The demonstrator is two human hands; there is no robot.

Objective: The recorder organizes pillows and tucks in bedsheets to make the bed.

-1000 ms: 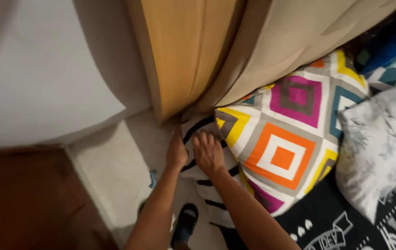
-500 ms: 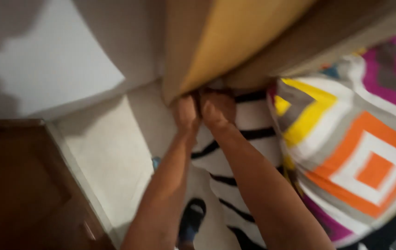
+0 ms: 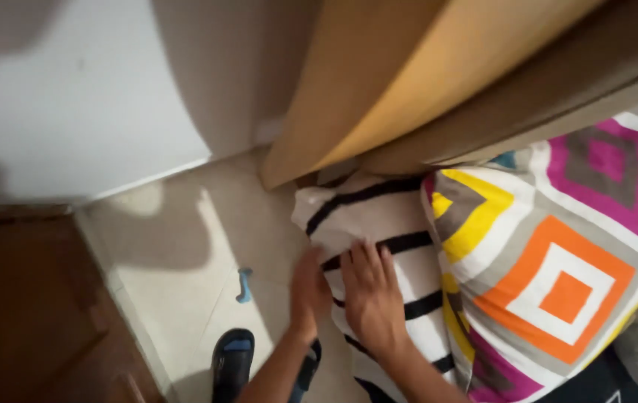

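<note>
Both hands down on a white pillow with black stripes [image 3: 378, 224], close together, side by side, neither one clenched. Right hand [image 3: 372, 298] laid flat on top, palm down, fingers [image 3: 367, 257] spread and pointing up toward the headboard, forearm running off the lower edge toward the right. Left hand [image 3: 310, 287] just beside it at the pillow's left flank, blurred, fingers seemingly pressed against the side of the cloth; grip on the fabric impossible to tell. Striped pillow lying at the bed's corner, its upper end tucked under a tan wooden headboard [image 3: 408, 82], its right side touching and partly overlapped by a bigger pillow with bright diamond patterns [image 3: 557, 276] in orange, magenta, yellow, grey and teal. Below that, a strip of dark printed bedding [image 3: 595, 384]. To the left, pale tiled floor [image 3: 177, 276] with a small blue object [image 3: 244, 285] lying on it, well apart from the pillow. Near the bottom edge, a dark sandal with a blue strap [image 3: 231, 362] on the tiles, beside the left forearm. White wall [image 3: 73, 112] beyond the floor, shadowed toward the headboard. Dark brown wooden surface [image 3: 28, 313] filling the lower left corner.
</note>
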